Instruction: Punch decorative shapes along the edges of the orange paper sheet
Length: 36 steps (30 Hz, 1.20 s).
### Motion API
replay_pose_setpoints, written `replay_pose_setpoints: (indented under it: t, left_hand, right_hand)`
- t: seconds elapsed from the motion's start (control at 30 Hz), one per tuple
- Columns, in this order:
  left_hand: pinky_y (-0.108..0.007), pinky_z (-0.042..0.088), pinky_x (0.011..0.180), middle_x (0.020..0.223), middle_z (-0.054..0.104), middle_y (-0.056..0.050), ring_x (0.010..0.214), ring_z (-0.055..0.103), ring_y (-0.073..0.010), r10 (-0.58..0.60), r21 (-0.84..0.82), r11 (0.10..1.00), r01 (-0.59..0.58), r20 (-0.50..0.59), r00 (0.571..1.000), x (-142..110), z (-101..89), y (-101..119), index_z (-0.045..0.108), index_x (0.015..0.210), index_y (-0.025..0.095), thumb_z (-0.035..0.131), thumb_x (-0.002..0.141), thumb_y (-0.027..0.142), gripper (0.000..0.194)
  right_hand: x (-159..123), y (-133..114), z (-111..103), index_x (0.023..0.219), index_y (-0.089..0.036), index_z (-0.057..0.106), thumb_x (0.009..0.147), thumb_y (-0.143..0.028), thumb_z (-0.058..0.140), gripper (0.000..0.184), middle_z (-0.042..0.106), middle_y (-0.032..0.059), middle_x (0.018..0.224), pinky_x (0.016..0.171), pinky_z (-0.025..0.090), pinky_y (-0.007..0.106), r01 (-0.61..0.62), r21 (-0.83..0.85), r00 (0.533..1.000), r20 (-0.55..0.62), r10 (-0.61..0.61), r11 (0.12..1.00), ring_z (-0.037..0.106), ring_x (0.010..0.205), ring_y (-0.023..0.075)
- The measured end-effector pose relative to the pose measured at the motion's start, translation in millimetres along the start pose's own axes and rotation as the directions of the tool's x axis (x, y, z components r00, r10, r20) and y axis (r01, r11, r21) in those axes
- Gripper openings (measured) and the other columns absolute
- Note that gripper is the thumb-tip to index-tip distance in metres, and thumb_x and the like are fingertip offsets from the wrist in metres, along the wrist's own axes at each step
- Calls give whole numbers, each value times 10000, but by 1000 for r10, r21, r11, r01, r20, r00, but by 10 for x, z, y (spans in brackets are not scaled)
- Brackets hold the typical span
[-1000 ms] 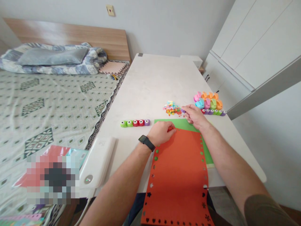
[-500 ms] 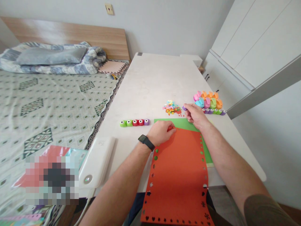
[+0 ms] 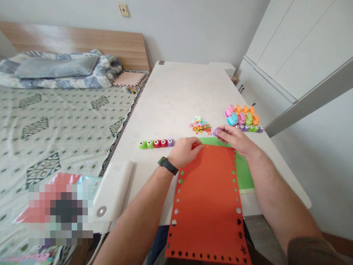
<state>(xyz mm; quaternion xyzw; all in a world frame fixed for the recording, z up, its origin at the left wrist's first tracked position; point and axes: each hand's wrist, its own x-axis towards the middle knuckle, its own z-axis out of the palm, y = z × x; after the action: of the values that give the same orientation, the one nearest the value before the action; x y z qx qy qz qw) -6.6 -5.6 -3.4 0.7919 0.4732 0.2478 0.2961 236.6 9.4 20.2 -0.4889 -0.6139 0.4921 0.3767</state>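
Observation:
My left hand [image 3: 188, 151] pinches the far left edge of an orange sheet of paper [image 3: 208, 191], which has small shapes punched along its borders. The sheet's near end hangs past the table edge over my lap. My right hand [image 3: 234, 138] is closed on a small purple craft punch [image 3: 215, 131], held just beyond the sheet's far edge. Under the orange sheet lies green paper [image 3: 245, 175], showing at the far end and on the right. A small heap of colourful punched-out paper shapes [image 3: 199, 125] sits beyond my hands.
A row of small punches [image 3: 156, 143] stands left of my left hand. Larger colourful punches [image 3: 242, 115] and another small row [image 3: 250, 128] are at the right. A white device [image 3: 114, 191] with a cable lies on the table [image 3: 176, 92] at left, beside the bed [image 3: 68, 121].
My right hand has drawn the purple punch slightly nearer to the orange sheet's far edge. The sheet lies flatter, and my left hand keeps its hold on it.

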Motion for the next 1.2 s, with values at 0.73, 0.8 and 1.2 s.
replay_pose_setpoints:
  t: [0.73,0.8,1.2]
  left_hand:
    - [-269,451,683,811,745,-32,719,630,-162,-83,17,996,83,18,996,14,-24,20,768,936,181,579,917,375,271]
    - [-272,465,705,834,755,-38,740,643,-167,-84,17,996,84,21,996,17,-24,25,770,939,183,580,917,377,272]
    - [-264,456,674,811,753,-32,714,640,-164,-47,47,998,44,53,998,18,28,-22,771,934,197,576,925,400,282]
  right_hand:
    - [78,378,-783,1091,-209,637,700,-370,824,462,724,78,1004,731,551,346,-138,-338,764,-635,-117,931,670,807,203]
    - [29,413,-899,1047,-212,681,690,-355,807,405,739,68,932,718,523,343,-294,-475,778,-623,-81,829,669,771,208]
    - [36,498,-882,943,-230,769,752,-314,696,221,794,72,959,686,467,321,-354,-760,909,-417,9,544,707,830,243]
